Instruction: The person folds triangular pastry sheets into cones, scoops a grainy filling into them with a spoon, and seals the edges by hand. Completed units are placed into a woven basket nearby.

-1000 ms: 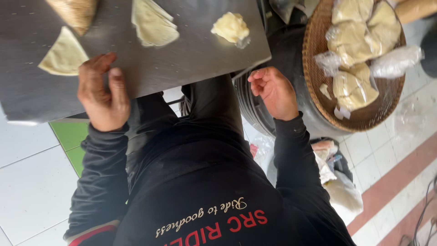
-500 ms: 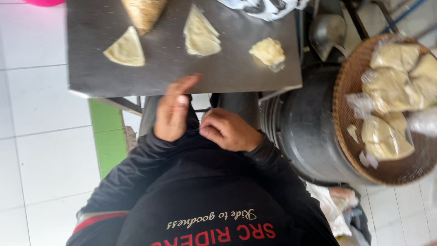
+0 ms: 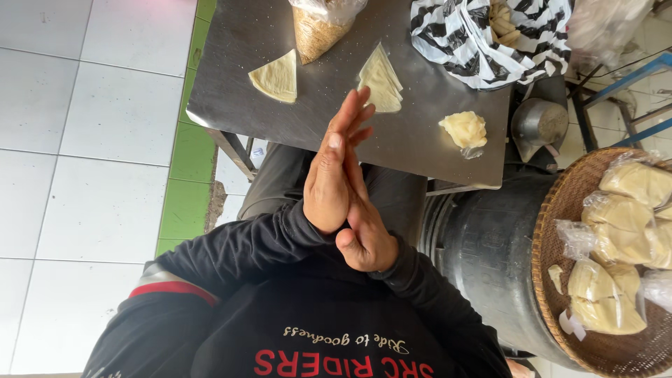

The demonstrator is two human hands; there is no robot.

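Palms are pressing flat together above your lap: your left hand against your right hand, fingers extended, gripping nothing. Nearest them, a stack of triangular wrappers is lying mid-table, a dough lump sitting toward its right edge.

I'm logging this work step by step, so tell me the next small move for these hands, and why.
Probably part the palms and reach for the stack of triangular sheets. The left hand and right hand are pressed flat together, holding nothing, short of the metal table, and that stack lies just beyond the fingertips, untouched.
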